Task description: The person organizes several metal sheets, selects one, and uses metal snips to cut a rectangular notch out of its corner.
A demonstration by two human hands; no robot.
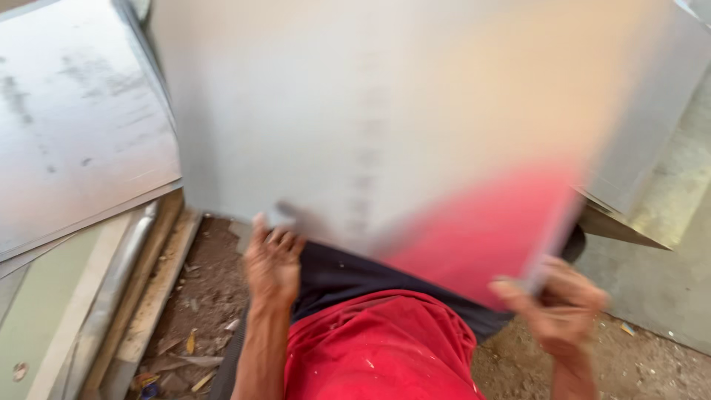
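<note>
Above both hands [415,281], a metal sheet [385,111] (blurred), gripped at its lower edge.

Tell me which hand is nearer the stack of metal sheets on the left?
Left. The left hand grips the held sheet's bottom edge just beside the stack; the right hand holds the far corner, well away from it.

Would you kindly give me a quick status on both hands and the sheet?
Left hand and right hand grip the metal sheet by its lower edge. Sheet raised, motion-blurred. More sheets stacked left.
</note>
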